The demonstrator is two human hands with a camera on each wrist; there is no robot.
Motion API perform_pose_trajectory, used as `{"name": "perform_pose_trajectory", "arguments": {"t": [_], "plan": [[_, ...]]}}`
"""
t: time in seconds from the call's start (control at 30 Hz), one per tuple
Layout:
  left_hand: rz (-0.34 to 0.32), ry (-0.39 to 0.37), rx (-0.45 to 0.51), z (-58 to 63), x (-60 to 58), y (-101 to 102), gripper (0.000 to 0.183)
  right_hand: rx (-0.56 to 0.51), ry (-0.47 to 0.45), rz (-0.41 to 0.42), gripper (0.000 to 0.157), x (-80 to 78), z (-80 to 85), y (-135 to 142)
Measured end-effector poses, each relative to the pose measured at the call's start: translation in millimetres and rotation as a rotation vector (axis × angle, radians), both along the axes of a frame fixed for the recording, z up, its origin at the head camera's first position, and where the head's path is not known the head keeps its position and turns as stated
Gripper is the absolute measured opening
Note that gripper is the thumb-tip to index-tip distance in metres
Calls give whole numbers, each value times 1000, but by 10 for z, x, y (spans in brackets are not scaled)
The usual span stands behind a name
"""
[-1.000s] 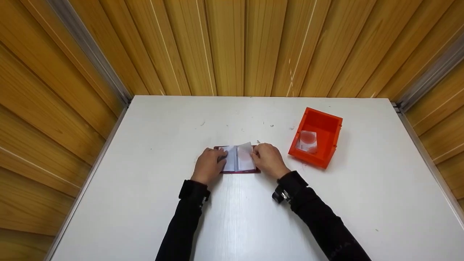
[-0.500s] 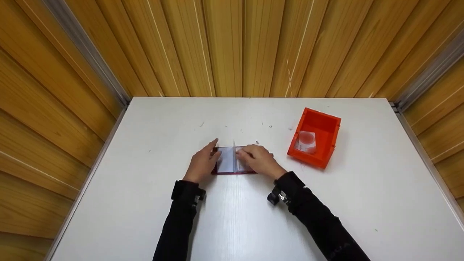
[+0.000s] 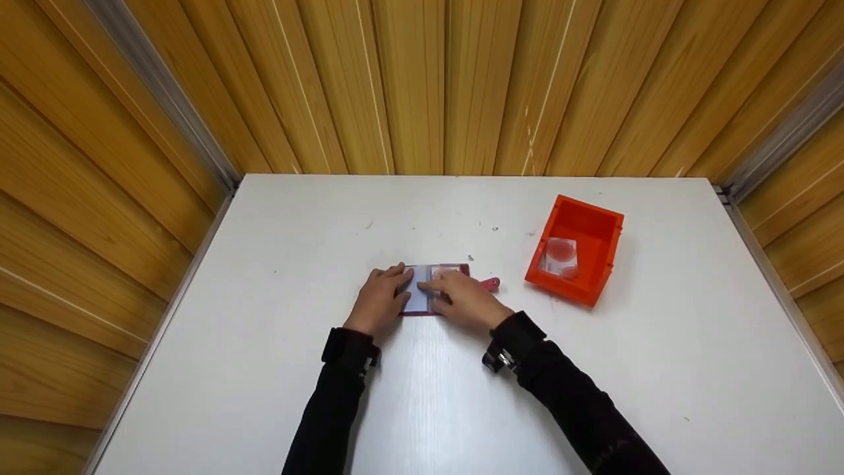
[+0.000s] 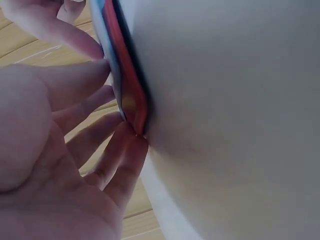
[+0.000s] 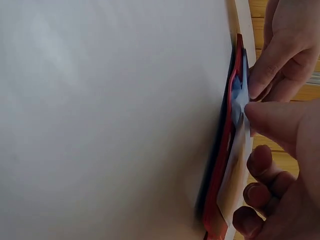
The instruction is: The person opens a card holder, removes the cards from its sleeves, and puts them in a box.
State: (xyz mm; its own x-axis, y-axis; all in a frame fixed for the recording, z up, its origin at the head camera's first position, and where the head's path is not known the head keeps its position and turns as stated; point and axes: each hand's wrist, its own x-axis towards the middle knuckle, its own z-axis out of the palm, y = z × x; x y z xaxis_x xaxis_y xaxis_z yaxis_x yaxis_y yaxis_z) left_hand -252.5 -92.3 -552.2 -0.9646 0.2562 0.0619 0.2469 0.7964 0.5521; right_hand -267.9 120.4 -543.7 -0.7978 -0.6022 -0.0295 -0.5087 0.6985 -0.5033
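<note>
A small card holder (image 3: 417, 303) with a dark red cover and clear plastic sleeves lies spread on the table. My left hand (image 3: 379, 300) rests on its left side; in the left wrist view the thumb (image 4: 80, 82) presses on the sleeve and the fingers touch the cover's edge. My right hand (image 3: 465, 300) is over the right half, one fingertip pressing the sleeves near the fold, the other fingers loosely bent. A pinkish print shows partly under the right sleeve. From the right edge sticks out a red strap (image 3: 490, 284) with a snap.
An orange bin (image 3: 597, 247) stands tilted in plan at the back right, holding a card (image 3: 560, 254) with a pink round print. Wood-patterned panels (image 3: 409, 86) rise behind the white table (image 3: 297, 224). A few small marks dot the tabletop.
My right hand has turned a sleeve from the right side to the left and moved to the fold. My left hand lifted off, then came back onto the left side. The strap has come into view.
</note>
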Motion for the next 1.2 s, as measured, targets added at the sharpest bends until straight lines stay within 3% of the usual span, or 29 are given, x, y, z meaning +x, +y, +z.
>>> {"name": "perform_pose_trajectory", "arguments": {"t": [0.27,0.67,0.83,0.93,1.07,1.2], "plan": [[-15,-12,-33,6,0,-17,46,79,-30,-128,74,-73,14,250],[-39,0,-28,24,34,-54,45,46,-133,-179,82,-112,-29,495],[4,-9,-43,30,39,-22,44,36,-156,-165,83,-129,-39,524],[43,53,-38,21,26,67,37,31,-154,-156,84,-135,-39,533],[45,127,48,-11,-18,246,24,24,-134,-153,83,-138,-41,550],[68,88,186,-29,-44,383,22,15,-121,-138,82,-150,-56,545]]}}
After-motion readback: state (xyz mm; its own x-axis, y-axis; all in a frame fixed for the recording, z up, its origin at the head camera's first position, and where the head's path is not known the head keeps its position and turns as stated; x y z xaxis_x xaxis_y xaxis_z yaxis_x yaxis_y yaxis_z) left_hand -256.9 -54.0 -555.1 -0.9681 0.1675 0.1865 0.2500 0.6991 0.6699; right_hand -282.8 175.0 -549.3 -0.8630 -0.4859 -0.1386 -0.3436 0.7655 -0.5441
